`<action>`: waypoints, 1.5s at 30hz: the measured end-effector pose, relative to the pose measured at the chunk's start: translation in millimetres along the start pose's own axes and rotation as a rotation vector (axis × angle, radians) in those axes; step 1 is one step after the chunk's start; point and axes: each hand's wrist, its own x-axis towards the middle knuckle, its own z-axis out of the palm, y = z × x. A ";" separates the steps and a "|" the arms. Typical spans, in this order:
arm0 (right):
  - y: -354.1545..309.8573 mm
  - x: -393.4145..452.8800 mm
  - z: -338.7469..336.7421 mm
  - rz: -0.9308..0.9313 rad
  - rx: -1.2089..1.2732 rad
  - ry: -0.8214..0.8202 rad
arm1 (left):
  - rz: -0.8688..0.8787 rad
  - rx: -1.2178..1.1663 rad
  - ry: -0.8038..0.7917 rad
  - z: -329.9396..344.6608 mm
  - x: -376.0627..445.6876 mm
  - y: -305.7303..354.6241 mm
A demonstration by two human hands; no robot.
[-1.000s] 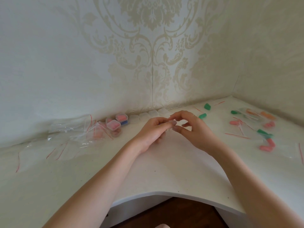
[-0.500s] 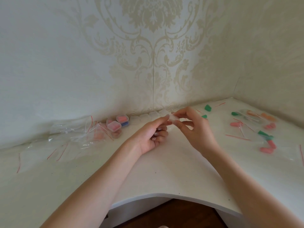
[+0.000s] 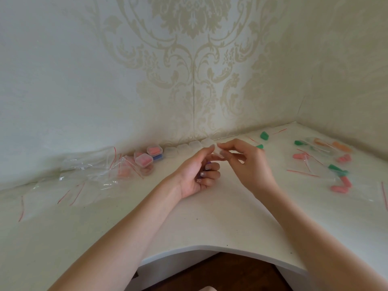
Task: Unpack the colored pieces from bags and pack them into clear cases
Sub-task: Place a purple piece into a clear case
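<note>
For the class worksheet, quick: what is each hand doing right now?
Left hand: pinching the clear case, other fingers curled.
Right hand: pinching the same case.

Wall [image 3: 63,70]: pale cream, beige damask pattern.
Desk [image 3: 210,223]: white.
Filled cases [image 3: 143,160]: clear, pink contents; one blue.
Loose pieces [image 3: 336,169]: green, pink, orange.
Bags [image 3: 90,166]: clear, red strips.

Small clear case [image 3: 217,151] largely behind pinching fingers [image 3: 225,153], contents and lid state indiscernible.
</note>
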 end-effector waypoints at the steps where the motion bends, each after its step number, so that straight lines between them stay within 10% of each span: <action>1: 0.1 -1.0 0.3 0.004 0.011 -0.003 | -0.001 0.022 0.007 1.0 -0.6 -0.2; 19: 4.0 1.3 -3.8 -0.051 -0.047 -0.186 | 0.102 0.327 0.141 7.4 -2.6 -2.3; 27: 3.4 2.7 -1.6 0.003 -0.061 0.025 | 0.091 0.128 -0.100 1.1 -4.1 -2.1; 34: 11.2 0.7 -3.1 -0.144 -0.272 -0.125 | 0.179 0.119 -0.051 0.3 -2.9 -1.6; 45: 4.5 1.1 -3.3 0.028 -0.034 -0.088 | 0.276 0.373 -0.009 2.0 -3.3 -4.3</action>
